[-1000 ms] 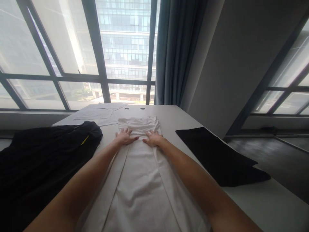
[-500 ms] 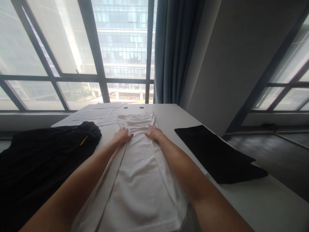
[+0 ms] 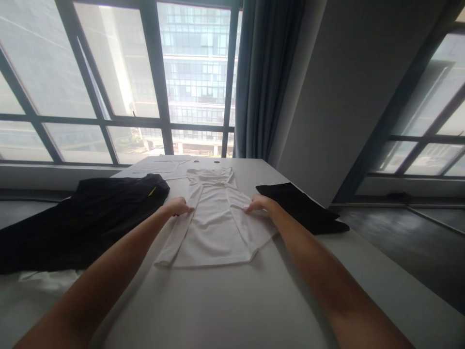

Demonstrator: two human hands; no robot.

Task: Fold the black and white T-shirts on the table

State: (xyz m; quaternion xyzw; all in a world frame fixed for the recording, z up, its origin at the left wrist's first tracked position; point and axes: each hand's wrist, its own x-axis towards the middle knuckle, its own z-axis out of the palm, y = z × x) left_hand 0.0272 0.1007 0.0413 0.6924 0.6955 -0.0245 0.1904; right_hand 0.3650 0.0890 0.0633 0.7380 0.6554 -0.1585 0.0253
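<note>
A white garment (image 3: 215,228) lies lengthwise on a white table (image 3: 225,300), its long sides folded in toward the middle. My left hand (image 3: 178,207) rests on the garment's left folded edge, fingers stretched out and pointing right. My right hand (image 3: 256,203) rests on the right folded edge, fingers stretched out toward the left. Both hands lie about halfway along the garment and hold nothing. Both forearms reach in from the bottom of the head view.
A black garment (image 3: 90,218) with a small yellow tag is spread at the left. A folded black cloth (image 3: 301,206) lies right of my right hand. Flat pale sheets (image 3: 160,166) lie at the far end, near the windows and a blue curtain (image 3: 261,77).
My hands have slid from the garment's far middle outward and back to its side edges. The view has pulled back, and the garment's near hem now shows.
</note>
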